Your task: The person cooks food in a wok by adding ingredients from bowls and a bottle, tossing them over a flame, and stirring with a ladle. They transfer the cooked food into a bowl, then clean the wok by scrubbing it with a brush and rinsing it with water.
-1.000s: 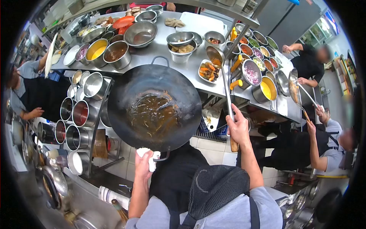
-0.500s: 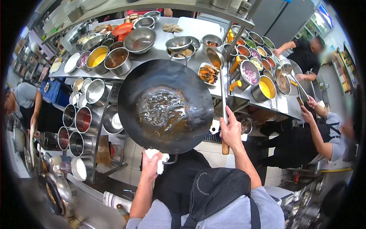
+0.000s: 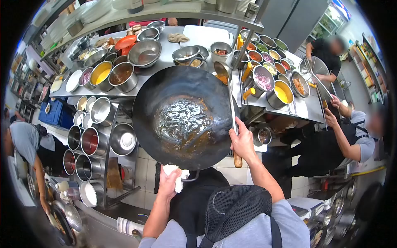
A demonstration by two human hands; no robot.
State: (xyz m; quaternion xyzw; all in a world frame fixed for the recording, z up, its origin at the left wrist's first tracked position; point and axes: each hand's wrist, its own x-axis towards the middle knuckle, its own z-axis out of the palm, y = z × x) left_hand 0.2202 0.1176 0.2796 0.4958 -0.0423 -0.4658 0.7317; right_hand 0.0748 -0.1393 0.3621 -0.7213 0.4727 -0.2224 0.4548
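A large dark wok (image 3: 159,89) is held up in front of me, its inside wet with brown, glossy sauce residue. My left hand (image 3: 168,186) is closed around a folded white cloth (image 3: 182,182) at the wok's near rim, beside its loop handle (image 3: 193,177). My right hand (image 3: 243,140) grips the wooden-ended handle of a long metal ladle (image 3: 232,99) along the wok's right side. The ladle's bowl (image 3: 222,71) points away from me, above the counter's edge. Behind it, a dish of orange food is mostly hidden.
Beyond the wok, a steel counter (image 3: 173,62) holds metal bowls and pots, including a yellow-filled pot (image 3: 101,73). Ingredient tubs (image 3: 263,78) crowd the right counter. Shelved pots (image 3: 91,141) stand left. A co-worker (image 3: 29,136) bends at left; another (image 3: 347,136) holds a strainer (image 3: 316,76) at right.
The wok has shifted slightly right in view, and the ladle has moved left, closer against it. The left co-worker bends lower and reaches down. The strainer at right has moved, uncovering a bowl.
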